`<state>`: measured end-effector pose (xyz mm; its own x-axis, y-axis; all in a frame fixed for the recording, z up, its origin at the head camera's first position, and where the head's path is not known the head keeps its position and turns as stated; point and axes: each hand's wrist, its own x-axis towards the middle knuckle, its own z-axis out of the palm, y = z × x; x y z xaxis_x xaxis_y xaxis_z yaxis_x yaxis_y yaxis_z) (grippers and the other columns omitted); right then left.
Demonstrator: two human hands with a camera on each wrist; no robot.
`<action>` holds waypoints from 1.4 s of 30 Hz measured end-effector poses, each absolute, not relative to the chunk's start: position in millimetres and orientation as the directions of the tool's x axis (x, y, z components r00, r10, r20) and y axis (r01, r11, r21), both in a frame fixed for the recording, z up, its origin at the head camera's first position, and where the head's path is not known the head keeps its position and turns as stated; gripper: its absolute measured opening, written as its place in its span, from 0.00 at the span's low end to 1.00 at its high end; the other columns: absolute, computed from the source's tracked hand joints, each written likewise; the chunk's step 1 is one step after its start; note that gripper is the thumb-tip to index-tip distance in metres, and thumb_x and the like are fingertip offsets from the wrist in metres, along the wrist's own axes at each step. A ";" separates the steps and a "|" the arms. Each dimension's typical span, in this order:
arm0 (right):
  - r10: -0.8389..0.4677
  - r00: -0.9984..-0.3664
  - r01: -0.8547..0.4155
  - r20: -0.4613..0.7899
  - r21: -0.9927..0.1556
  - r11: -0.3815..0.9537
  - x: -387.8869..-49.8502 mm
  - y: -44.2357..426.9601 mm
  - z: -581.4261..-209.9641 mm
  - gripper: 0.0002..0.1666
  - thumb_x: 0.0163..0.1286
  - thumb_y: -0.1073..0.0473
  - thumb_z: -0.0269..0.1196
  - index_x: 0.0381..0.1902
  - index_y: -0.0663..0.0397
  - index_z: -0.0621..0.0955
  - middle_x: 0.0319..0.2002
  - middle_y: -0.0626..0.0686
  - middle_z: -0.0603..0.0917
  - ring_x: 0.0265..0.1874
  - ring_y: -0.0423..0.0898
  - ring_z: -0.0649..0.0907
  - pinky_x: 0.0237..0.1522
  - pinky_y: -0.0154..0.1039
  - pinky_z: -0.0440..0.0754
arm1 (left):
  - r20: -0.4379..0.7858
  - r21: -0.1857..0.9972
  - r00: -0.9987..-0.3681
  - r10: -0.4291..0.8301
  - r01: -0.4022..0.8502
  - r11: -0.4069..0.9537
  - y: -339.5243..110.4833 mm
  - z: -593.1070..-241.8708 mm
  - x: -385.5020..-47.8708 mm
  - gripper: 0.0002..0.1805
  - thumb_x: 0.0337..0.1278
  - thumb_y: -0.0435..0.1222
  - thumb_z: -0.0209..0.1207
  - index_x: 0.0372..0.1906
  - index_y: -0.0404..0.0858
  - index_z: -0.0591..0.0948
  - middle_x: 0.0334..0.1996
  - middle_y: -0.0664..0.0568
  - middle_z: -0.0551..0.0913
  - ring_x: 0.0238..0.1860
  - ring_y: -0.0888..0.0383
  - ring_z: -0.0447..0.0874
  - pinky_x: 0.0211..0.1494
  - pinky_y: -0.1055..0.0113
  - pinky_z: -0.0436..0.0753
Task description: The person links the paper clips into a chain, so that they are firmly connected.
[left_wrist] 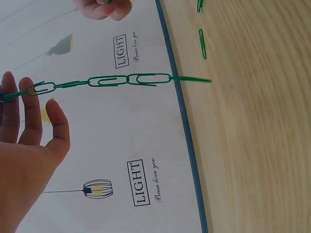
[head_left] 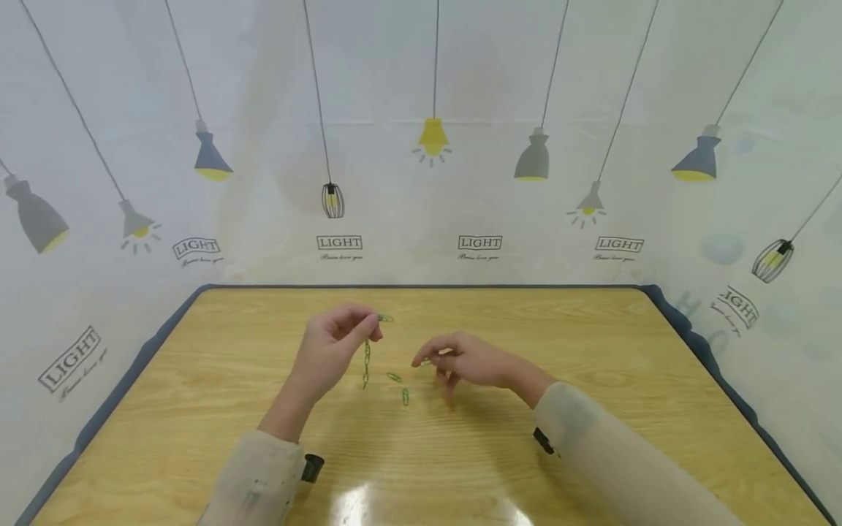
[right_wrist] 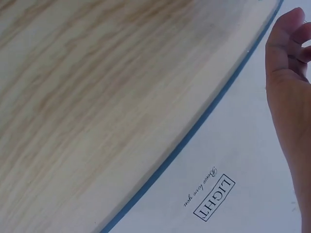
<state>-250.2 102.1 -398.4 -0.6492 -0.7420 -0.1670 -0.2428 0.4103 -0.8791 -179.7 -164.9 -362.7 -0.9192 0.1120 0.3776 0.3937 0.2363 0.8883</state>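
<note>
My left hand is raised above the table, pinching the top of a chain of linked green paper clips between thumb and forefinger. One clip end juts out to the right of the fingertips, while the rest dangles. In the left wrist view, the chain stretches sideways from the left hand. To its right, my right hand pinches a single green paper clip, mostly covered by the fingers. The right wrist view catches that hand at its edge, its fingers curled.
Two loose green paper clips, one slanted and one lengthwise, lie on the wooden table between the hands. A pale wall covering printed with lamps surrounds the table, with a dark blue edge along the border.
</note>
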 end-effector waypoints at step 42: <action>-0.539 -0.831 -0.101 0.138 -0.990 -0.097 -235.3 114.6 -369.2 0.04 0.79 0.64 0.63 0.42 0.54 0.85 0.40 0.46 0.89 0.31 0.40 0.87 0.44 0.38 0.91 | 0.300 0.897 -0.934 0.194 0.345 0.275 -152.5 -374.3 -173.4 0.10 0.79 0.42 0.60 0.47 0.40 0.87 0.38 0.47 0.90 0.42 0.56 0.88 0.54 0.62 0.88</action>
<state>-235.3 114.6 -369.2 -0.8306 -0.5395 0.1378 -0.1013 -0.0969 -0.9901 -173.4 -152.5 -374.3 -0.9340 0.1937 0.3001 0.3454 0.2754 0.8971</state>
